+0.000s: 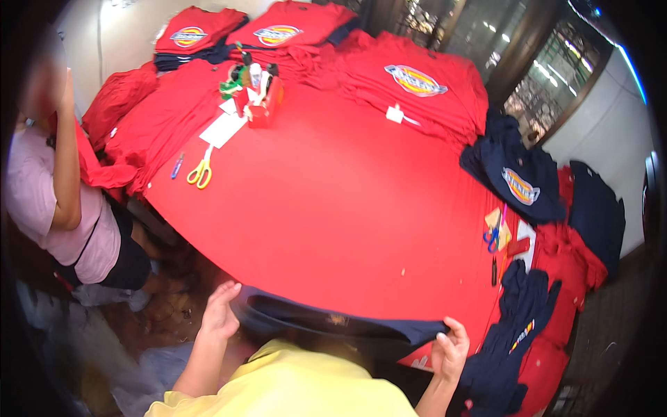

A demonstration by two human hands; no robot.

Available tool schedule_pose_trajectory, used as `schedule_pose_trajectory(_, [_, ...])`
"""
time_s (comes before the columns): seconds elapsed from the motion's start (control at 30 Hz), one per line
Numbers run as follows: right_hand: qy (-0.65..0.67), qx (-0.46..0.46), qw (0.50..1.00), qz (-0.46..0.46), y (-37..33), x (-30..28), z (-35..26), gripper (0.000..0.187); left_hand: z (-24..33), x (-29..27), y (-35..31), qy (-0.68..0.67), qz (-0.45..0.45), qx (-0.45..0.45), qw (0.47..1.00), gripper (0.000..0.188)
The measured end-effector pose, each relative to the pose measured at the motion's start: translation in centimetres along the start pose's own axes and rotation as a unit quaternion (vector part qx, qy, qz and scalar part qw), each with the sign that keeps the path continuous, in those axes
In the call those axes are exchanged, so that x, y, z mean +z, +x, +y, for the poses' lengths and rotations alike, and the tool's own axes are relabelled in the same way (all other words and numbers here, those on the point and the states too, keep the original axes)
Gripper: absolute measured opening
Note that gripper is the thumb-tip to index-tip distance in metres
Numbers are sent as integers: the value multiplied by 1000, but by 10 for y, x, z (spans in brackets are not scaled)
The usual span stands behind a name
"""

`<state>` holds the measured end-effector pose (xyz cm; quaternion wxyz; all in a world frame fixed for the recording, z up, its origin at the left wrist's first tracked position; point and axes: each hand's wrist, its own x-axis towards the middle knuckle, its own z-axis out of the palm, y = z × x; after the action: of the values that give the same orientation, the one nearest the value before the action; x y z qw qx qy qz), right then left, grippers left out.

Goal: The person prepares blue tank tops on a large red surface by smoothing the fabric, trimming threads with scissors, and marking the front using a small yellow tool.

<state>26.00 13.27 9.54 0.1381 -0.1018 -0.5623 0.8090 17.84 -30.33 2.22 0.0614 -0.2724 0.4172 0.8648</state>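
A dark navy shirt (326,321) lies along the near edge of a red-covered table (333,208), right in front of me. My left hand (221,311) rests against the shirt's left end with fingers spread. My right hand (450,351) pinches the shirt's right end, fingers curled on the cloth. My yellow top fills the bottom of the view.
Red shirts (410,80) with oval badges are stacked at the back; navy shirts (517,177) lie at the right, another navy shirt (514,333) hangs off the near right. Yellow scissors (201,171), blue scissors (493,236) and a red box (262,104) sit on the table. A person in pink (59,201) stands left.
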Motion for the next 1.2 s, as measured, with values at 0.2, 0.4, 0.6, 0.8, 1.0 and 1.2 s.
schedule_pose_trajectory(0.2, [-533,-134,834,55,24,36,-12,18,41,8,-2,293,-158,141,932,39])
schedule_pose_trajectory(0.4, [-387,-157,897,147,15,29,-5,19,79,41,12,470,-178,354,789,18])
schedule_pose_trajectory(0.6, [-256,-296,920,33,5,0,-89,7,166,87,21,195,-633,348,663,40])
schedule_pose_trajectory(0.8, [-207,-380,897,-85,57,-4,-139,22,230,139,57,265,-618,608,423,14])
schedule_pose_trajectory(1.0, [-528,-192,808,178,222,20,-35,18,116,270,156,443,-146,643,608,35])
schedule_pose_trajectory(1.2, [-603,-205,768,64,260,30,97,29,33,220,288,686,-212,371,588,34])
